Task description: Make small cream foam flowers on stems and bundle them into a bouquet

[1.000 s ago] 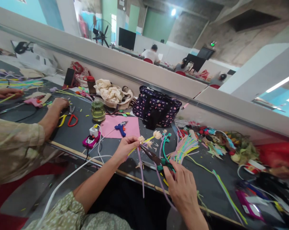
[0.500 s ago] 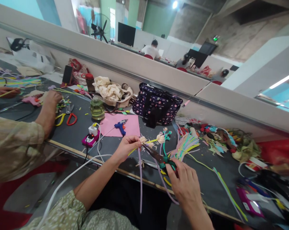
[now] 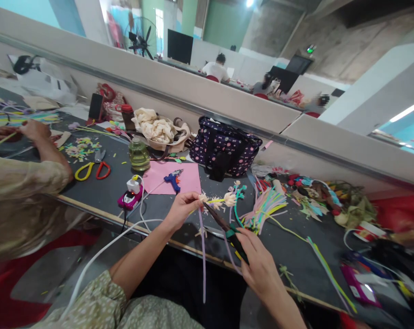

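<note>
While your left hand (image 3: 183,210) pinches the yellow stem (image 3: 216,201) beside a cream flower head (image 3: 203,199), its fingers drawn close together, your right hand (image 3: 257,257) is wrapped around the handles of the pliers (image 3: 220,221). You can't tell from here whether the tips grip anything. To work cleanly, brace the stem near where the tips meet it, leave your left fingertips clear of the bite, and squeeze lightly, as the soft stem would probably crush. The flower head sits right at your left fingertips; a second cream bloom (image 3: 230,199) stands farther along the stem, above the pliers. Below your left fingers, a lilac strip (image 3: 203,260) hangs past the edge of the surface (image 3: 306,260). Beyond your hands, a blue glue gun (image 3: 173,180) lies on a pink sheet (image 3: 154,177).
</note>
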`<state>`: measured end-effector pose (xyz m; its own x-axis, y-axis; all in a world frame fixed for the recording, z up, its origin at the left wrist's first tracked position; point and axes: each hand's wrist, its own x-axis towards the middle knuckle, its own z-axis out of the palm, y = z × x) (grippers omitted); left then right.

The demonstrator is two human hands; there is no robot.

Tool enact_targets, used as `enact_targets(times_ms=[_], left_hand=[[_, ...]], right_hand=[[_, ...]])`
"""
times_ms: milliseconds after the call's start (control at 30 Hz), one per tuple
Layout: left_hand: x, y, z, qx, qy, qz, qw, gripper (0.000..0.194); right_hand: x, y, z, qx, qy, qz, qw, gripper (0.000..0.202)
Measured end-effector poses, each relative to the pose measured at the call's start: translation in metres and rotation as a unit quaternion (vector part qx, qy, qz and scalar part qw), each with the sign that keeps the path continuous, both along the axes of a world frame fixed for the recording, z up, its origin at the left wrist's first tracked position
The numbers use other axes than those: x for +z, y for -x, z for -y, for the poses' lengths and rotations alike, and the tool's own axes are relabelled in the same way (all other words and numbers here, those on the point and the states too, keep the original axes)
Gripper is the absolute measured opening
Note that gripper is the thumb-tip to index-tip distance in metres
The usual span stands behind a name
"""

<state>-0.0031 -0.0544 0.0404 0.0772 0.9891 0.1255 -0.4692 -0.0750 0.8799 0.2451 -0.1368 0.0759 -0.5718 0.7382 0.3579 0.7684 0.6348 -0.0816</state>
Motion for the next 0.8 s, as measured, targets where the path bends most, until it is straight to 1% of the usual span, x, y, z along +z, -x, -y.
enact_targets(times_ms=[67,167,233,300,400,533,700,800], left_hand=[[0.002,0.000,0.000,-0.001,0.003,-0.004,1.000,0.019],[0.004,0.001,-0.001,-0.020,0.012,0.003,1.000,0.020],[0.004,0.000,-0.001,-0.035,0.020,0.006,0.999,0.022],[0.003,0.000,-0.001,-0.032,0.026,0.007,0.999,0.023],[-0.001,-0.002,-0.001,0.012,0.028,0.024,0.999,0.024],[-0.002,-0.009,-0.001,0.103,0.003,0.063,0.993,0.021],[0.003,-0.017,0.003,0.193,-0.049,0.022,0.980,0.014],[0.003,-0.019,0.004,0.215,-0.060,0.006,0.975,0.013]], right_hand=[[0.000,0.002,0.001,-0.009,0.001,0.001,1.000,0.059],[0.000,0.005,0.004,-0.025,0.006,0.002,1.000,0.057],[-0.001,0.005,0.006,-0.029,0.015,-0.005,0.999,0.058],[-0.002,0.003,0.008,-0.029,0.024,-0.018,0.999,0.060],[-0.005,0.000,0.012,-0.036,0.042,-0.049,0.997,0.062],[-0.013,0.005,0.021,-0.063,0.038,-0.098,0.992,0.059],[-0.022,0.022,0.031,-0.072,0.015,-0.135,0.988,0.055],[-0.023,0.030,0.032,-0.076,0.023,-0.143,0.987,0.053]])
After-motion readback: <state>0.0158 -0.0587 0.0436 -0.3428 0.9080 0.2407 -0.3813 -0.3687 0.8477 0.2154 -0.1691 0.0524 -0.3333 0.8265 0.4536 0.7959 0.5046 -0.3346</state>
